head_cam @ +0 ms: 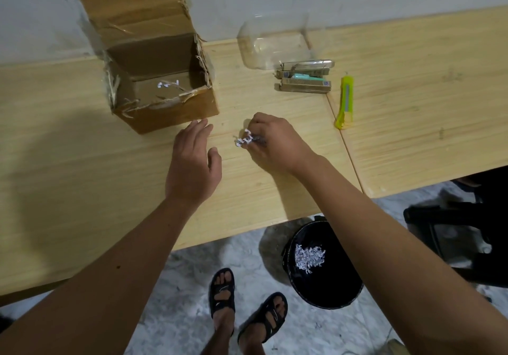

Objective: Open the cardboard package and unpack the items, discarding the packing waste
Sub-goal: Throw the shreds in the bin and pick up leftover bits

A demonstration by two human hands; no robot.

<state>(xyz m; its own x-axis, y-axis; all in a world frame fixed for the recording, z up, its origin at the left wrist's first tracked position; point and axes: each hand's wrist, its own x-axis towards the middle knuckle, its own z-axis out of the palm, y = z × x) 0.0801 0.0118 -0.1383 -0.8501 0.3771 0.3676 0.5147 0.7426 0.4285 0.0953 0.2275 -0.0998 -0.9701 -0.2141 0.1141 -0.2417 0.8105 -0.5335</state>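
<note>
The right hand pinches paper shreds mid-table, the bin below the near edge on its side; the left hand hovers open.

Right hand pinches paper shreds beside the opened cardboard box.

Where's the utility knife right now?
In the head view, the yellow-green utility knife lies on the wooden table, to the right of the small boxed items and beyond the right hand; neither hand touches it.
</note>
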